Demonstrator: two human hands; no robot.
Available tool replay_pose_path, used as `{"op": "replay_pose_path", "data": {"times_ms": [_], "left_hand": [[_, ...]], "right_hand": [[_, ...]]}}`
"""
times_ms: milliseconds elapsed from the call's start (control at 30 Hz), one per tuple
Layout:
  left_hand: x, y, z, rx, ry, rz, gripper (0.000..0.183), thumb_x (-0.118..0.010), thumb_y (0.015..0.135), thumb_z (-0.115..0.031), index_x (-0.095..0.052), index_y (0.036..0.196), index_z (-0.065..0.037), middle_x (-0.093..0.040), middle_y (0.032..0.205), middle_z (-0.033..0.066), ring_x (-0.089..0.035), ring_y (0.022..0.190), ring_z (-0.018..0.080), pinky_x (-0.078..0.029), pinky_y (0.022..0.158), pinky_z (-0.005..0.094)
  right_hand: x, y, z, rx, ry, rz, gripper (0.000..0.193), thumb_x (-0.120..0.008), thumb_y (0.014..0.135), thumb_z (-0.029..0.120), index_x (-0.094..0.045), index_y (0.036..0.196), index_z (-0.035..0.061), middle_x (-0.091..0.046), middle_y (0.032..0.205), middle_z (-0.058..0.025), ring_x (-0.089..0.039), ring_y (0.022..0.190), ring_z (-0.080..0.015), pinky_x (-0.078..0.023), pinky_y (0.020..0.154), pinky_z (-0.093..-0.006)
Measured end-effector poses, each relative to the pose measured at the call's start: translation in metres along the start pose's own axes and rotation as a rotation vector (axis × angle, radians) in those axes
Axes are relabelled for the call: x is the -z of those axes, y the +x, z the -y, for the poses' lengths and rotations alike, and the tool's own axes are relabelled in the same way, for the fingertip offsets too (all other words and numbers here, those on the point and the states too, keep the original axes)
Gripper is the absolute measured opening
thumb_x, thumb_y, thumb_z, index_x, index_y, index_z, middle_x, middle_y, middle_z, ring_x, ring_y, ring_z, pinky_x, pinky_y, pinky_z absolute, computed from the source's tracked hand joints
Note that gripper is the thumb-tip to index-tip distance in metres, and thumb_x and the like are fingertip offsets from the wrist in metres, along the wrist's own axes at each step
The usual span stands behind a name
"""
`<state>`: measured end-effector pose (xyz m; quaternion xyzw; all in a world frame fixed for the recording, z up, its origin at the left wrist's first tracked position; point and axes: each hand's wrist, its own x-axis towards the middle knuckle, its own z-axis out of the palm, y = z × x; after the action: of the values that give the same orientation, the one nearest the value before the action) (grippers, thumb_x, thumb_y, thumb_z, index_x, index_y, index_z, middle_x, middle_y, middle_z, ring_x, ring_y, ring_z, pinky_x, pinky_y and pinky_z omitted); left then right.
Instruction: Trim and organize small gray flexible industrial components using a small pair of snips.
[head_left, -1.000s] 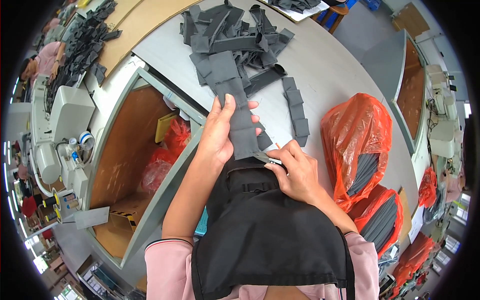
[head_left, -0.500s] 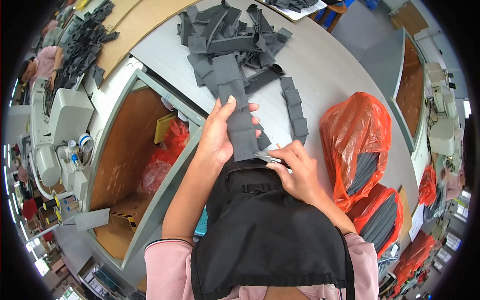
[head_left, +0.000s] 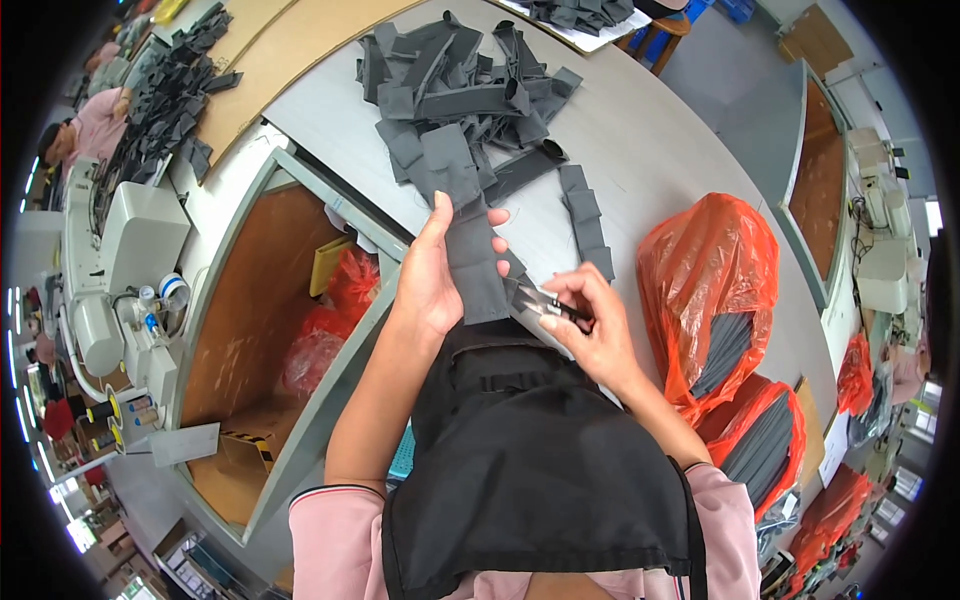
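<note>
My left hand (head_left: pixel 432 270) is closed round a dark grey fabric strip (head_left: pixel 475 265), thumb on top and fingertips showing past its right edge. The strip hangs lengthwise toward me, its far end lying by the pile of grey fabric pieces (head_left: pixel 465 90). In my right hand (head_left: pixel 597 325) is a small pair of thread snips (head_left: pixel 540 300), gripped between thumb and fingers. Their metal blades point left, close beside the strip's lower right edge. Whether the blades touch the cloth I cannot tell.
Another folded grey strip (head_left: pixel 586 220) lies on the pale table (head_left: pixel 650 120). Red plastic bags (head_left: pixel 710 270) of grey cloth stand at the right. An open wooden-lined cabinet (head_left: pixel 250 290) is at the left, near a sewing machine (head_left: pixel 140 240). A co-worker (head_left: pixel 90 135) sits at far left.
The snips have moved off the strip's bottom corner and slightly up its right side, now more plainly visible. My left hand and the strip have shifted slightly left, the strip's far end lower.
</note>
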<state>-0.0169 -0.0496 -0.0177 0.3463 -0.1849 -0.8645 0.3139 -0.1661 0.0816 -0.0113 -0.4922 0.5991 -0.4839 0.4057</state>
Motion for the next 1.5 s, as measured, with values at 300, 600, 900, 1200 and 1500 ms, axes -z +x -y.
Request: {"op": "replay_pose_path", "data": {"times_ms": [300, 600, 900, 1200, 1500], "left_hand": [[-0.011, -0.001, 0.004, -0.001, -0.136, -0.060, 0.053, -0.041, 0.090, -0.054, -0.051, 0.105, -0.004, -0.058, 0.094, 0.0090, -0.055, 0.072, 0.0176, -0.050, 0.060, 0.0335], [-0.011, -0.001, 0.005, 0.059, -0.171, 0.015, 0.048, -0.046, 0.091, -0.047, -0.048, 0.109, -0.003, -0.059, 0.095, 0.0112, -0.058, 0.075, 0.0203, -0.051, 0.067, 0.0355], [-0.017, -0.003, 0.010, -0.113, 0.060, 0.004, 0.033, -0.052, 0.092, -0.031, -0.041, 0.114, -0.009, -0.060, 0.105, 0.0130, -0.060, 0.082, 0.0205, -0.054, 0.068, 0.0357], [-0.026, -0.010, 0.000, -0.056, 0.036, -0.026, 0.033, -0.047, 0.094, -0.033, -0.040, 0.113, -0.007, -0.059, 0.110, 0.0126, -0.060, 0.081, 0.0210, -0.054, 0.065, 0.0363], [-0.022, -0.013, 0.000, -0.206, 0.273, -0.070, 0.031, -0.045, 0.095, -0.034, -0.041, 0.109, -0.007, -0.063, 0.098, 0.0141, -0.062, 0.067, 0.0182, -0.051, 0.057, 0.0306]], "right_hand": [[-0.012, -0.014, 0.001, 0.140, -0.088, -0.112, 0.024, -0.072, 0.072, 0.006, -0.061, 0.093, 0.0006, -0.047, 0.078, -0.0039, -0.043, 0.060, -0.0108, -0.035, 0.051, -0.0239], [-0.003, -0.016, -0.001, 0.127, 0.018, -0.176, 0.031, -0.072, 0.070, 0.005, -0.060, 0.099, 0.0019, -0.048, 0.079, -0.0043, -0.041, 0.059, -0.0128, -0.037, 0.053, -0.0246], [-0.007, 0.009, 0.020, 0.264, -0.297, 0.066, 0.029, -0.064, 0.055, -0.007, -0.061, 0.081, 0.0054, -0.048, 0.068, -0.0048, -0.049, 0.057, -0.0197, -0.040, 0.052, -0.0305], [-0.023, -0.004, -0.007, 0.671, -0.676, 0.047, 0.020, -0.058, 0.061, 0.001, -0.056, 0.081, 0.0066, -0.042, 0.067, -0.0037, -0.052, 0.055, -0.0184, -0.043, 0.047, -0.0302], [-0.001, -0.002, 0.015, 0.256, -0.324, -0.181, 0.028, -0.073, 0.069, 0.009, -0.059, 0.093, 0.0063, -0.055, 0.083, -0.0064, -0.055, 0.060, -0.0164, -0.045, 0.051, -0.0281]]}}
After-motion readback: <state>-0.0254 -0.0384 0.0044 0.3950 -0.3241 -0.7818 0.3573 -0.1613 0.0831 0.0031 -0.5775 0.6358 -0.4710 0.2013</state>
